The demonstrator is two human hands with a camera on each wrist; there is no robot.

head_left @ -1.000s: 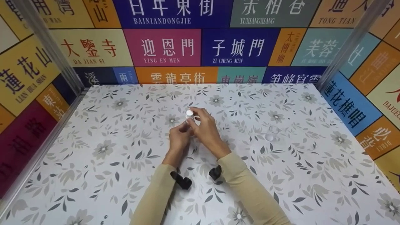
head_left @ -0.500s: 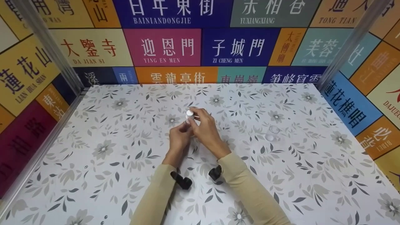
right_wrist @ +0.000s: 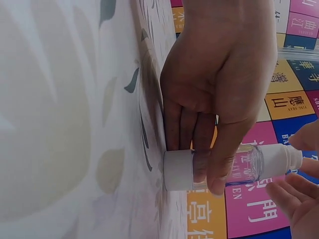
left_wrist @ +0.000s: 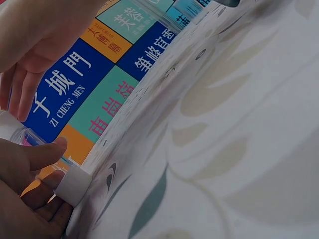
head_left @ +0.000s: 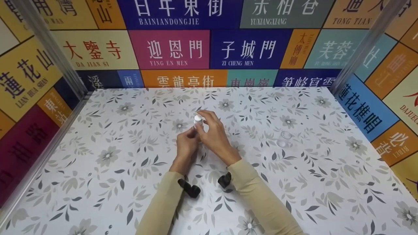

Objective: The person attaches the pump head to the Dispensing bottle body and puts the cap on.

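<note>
L hand (head_left: pixel 186 143) clamped round lower part of clear bottle (right_wrist: pixel 248 167); bottle upright, base apparently on table (head_left: pixel 107 195). R hand (head_left: pixel 214 132) thumb + fingers pinching white top (head_left: pixel 198 119). Clear cap (head_left: pixel 284 139) on table to R, well apart. Step prob. twisting top; on vs. off, can't tell. Next likely needs steady L hold, R turn, no tilt.
</note>
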